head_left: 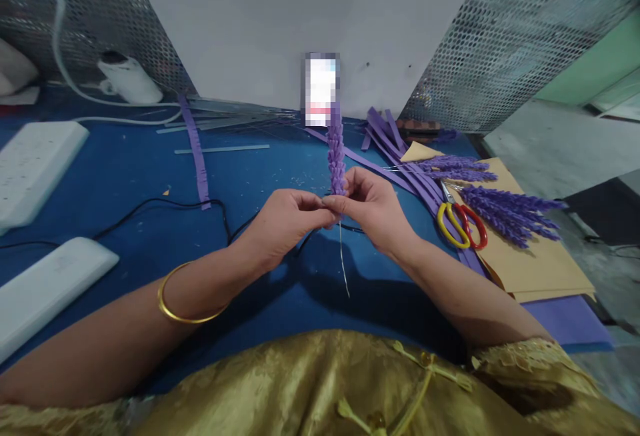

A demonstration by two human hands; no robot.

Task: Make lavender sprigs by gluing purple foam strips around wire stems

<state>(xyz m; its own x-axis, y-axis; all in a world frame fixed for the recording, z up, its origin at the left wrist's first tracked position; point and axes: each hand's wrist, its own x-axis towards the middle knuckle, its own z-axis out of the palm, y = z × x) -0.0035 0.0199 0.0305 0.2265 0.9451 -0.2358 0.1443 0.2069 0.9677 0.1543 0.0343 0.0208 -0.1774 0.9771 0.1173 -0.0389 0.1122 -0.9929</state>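
Observation:
An upright purple paper flower spike [337, 156] stands between my two hands at the middle of the view, with a thin wire [343, 263] hanging down below them. My right hand [373, 206] pinches the base of the spike between thumb and fingers. From the left, my left hand [293, 221] meets it, its thumb and fingertips pressed together at the bottom of the spike. What lies between the left fingertips is too small to make out.
Purple strips [400, 149], scissors [463, 225] and finished purple spikes [510, 213] on brown paper [540, 266] lie at the right. A lit phone [320, 86] stands behind. At the left are white power strips [55, 283], a black cable [150, 203] and a crinkled purple strip [197, 153].

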